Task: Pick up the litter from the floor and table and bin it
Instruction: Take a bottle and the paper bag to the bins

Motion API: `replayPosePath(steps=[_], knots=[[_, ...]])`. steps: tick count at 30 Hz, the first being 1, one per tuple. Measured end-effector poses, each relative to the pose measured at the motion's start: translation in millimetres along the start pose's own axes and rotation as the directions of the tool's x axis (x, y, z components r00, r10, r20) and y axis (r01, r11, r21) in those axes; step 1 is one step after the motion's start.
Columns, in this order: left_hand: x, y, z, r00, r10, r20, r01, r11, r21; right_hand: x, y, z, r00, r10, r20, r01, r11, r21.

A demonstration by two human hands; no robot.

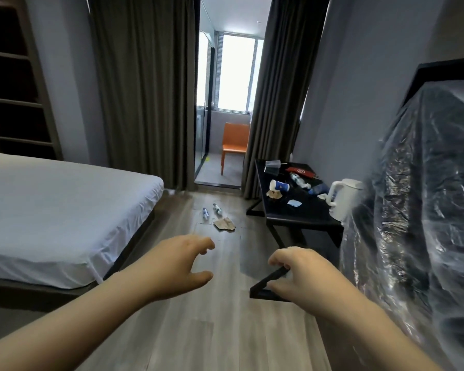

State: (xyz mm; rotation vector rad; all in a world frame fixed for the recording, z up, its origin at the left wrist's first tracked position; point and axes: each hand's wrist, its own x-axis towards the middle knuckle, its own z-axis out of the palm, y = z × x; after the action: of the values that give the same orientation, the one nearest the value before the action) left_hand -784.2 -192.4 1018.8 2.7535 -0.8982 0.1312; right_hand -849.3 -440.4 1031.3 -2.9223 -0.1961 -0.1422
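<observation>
Now | floor [198, 330]: two bottles [205, 212] [217, 209], one paper [224, 224] | left hand [182, 263], right hand [298, 274]: grip spread

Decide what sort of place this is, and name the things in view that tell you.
Probably a hotel bedroom: a white-sheeted bed, floor-length grey curtains, and a white electric kettle on a black side table.

White bed [65, 199]; orange chair [235, 144]; black table [292, 207]; white kettle [342, 198]; grey wood-grain floor [212, 330].

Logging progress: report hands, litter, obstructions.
Left hand, right hand open, empty. Two bottles, brown paper on floor ahead. Blue cup, more on table. No bin in view.
</observation>
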Motion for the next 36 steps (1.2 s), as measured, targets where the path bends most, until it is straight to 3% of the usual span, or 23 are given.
replayPosePath(steps=[6, 22, 29, 36], knots=[[77.7, -58.0, 19.9, 0.999, 0.002, 0.04, -0.001, 1.0, -0.004, 91.9, 23.9, 20.3, 0.999, 0.041, 0.023, -0.041, 0.999, 0.004], [309.5, -217.5, 45.0, 0.985, -0.149, 0.086, 0.153, 0.987, -0.044, 383.9, 106.6, 60.8, 0.996, 0.04, 0.082, -0.044, 0.998, 0.044], [392.5, -317.3, 66.9, 0.98, -0.162, 0.116, 0.171, 0.982, -0.076, 506.4, 112.6, 97.4, 0.991, 0.059, 0.124, -0.065, 0.997, 0.047], [490.2, -434.5, 70.3, 0.982, -0.136, 0.133, 0.152, 0.982, -0.116, 632.7, 101.0, 129.2, 0.971, 0.174, 0.166, -0.19, 0.978, 0.085]])
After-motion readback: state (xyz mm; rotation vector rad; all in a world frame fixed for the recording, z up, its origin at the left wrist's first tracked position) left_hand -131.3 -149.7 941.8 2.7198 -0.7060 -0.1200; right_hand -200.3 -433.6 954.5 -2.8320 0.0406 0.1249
